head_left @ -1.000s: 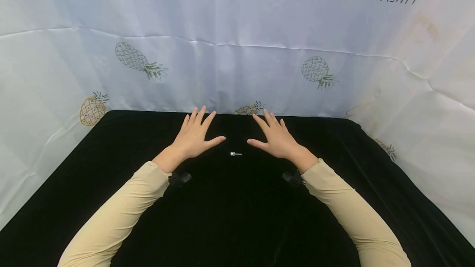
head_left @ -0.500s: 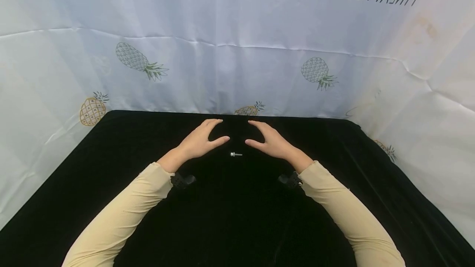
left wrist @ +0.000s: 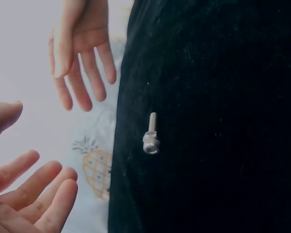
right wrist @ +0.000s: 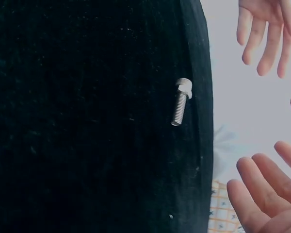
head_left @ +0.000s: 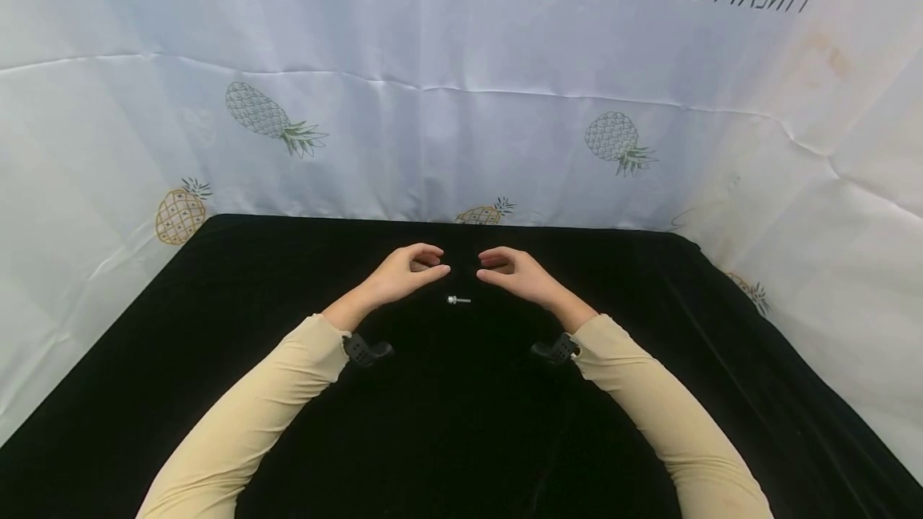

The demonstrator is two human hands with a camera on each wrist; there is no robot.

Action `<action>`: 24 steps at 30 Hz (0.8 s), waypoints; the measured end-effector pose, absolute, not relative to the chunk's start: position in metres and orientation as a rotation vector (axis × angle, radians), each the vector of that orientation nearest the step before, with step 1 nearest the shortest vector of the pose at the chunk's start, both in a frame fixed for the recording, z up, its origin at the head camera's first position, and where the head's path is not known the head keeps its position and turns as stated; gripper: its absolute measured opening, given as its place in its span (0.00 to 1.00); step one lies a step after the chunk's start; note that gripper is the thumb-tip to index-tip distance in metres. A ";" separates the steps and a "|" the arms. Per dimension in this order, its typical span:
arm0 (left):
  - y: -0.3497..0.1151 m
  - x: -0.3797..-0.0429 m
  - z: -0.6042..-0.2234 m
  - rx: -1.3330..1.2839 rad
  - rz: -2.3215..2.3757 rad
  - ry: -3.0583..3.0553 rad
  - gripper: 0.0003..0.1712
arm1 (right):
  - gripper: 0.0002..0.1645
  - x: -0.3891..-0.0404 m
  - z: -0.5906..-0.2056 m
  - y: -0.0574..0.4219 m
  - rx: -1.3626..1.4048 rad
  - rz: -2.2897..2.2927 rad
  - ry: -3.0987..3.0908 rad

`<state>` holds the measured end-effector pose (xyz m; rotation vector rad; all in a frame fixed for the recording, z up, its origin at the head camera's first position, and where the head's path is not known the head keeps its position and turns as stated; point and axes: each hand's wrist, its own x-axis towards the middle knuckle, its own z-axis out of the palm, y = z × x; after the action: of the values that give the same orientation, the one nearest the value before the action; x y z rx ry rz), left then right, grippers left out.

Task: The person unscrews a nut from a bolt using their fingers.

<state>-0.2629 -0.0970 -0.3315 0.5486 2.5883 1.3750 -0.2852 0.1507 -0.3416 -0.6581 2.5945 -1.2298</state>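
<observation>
A small silver bolt (head_left: pixel 458 299) lies on the black cloth, with its head to the left in the head view. Close up in the right wrist view, the bolt (right wrist: pixel 179 108) shows a threaded shank and a nut (right wrist: pixel 185 90) up against its head. My left hand (head_left: pixel 392 275) is beyond the bolt on the left, fingers bent loosely and thumb apart from them. Mirroring it on the right, my right hand (head_left: pixel 526 277) has its fingers bent in the same way. Neither hand holds anything or touches the bolt. A gap separates the two hands.
Black cloth (head_left: pixel 461 423) covers the table. A white curtain (head_left: pixel 461 142) printed with pineapples hangs behind the far edge and along both sides. Dark wrist cameras (head_left: pixel 368 351) sit under the cuffs of the cream sleeves (head_left: pixel 252 415).
Both hands have drawn slightly nearer to me and closer together. Their fingers, spread wide a second ago, have bent toward the thumbs. The bolt has not moved.
</observation>
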 end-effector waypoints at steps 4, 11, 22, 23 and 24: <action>-0.098 -0.266 -0.337 0.481 1.420 2.525 0.28 | 0.31 -0.286 -0.345 0.150 -0.547 -1.307 2.509; -0.097 -0.271 -0.347 0.440 1.464 2.446 0.27 | 0.28 -0.291 -0.352 0.147 -0.414 -1.454 2.333; -0.083 -0.275 -0.359 0.410 1.341 2.496 0.19 | 0.23 -0.290 -0.362 0.138 -0.360 -1.399 2.304; -0.082 -0.275 -0.360 0.412 1.337 2.500 0.18 | 0.23 -0.291 -0.363 0.137 -0.367 -1.392 2.307; -0.081 -0.275 -0.361 0.411 1.335 2.503 0.17 | 0.23 -0.291 -0.364 0.136 -0.372 -1.386 2.311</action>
<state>-0.2747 -0.0810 -0.3613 0.4111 2.5028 1.3353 -0.2909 0.1362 -0.3637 -0.3716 2.3105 -1.3862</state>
